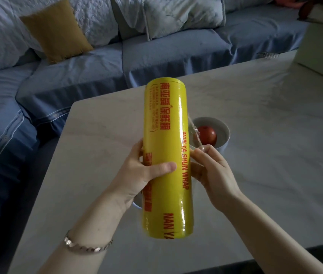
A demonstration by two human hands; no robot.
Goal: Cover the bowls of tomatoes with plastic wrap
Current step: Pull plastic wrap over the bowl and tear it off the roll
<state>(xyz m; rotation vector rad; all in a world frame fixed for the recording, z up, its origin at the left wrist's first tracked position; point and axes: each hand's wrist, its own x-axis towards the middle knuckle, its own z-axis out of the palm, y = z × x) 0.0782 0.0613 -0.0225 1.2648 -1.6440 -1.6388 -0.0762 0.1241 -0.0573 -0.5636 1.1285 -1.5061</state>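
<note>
A big yellow roll of plastic wrap with red lettering is held lengthwise above the table. My left hand grips its middle, thumb across the front. My right hand pinches the loose clear film edge peeled off the roll's right side. Behind the roll stands a white bowl holding a red tomato. The rim of a second white bowl peeks out below my left hand, its contents hidden.
The pale marble table stretches right and toward me. A blue sofa with a mustard cushion wraps around the far and left sides. A pale box sits at the table's far right corner.
</note>
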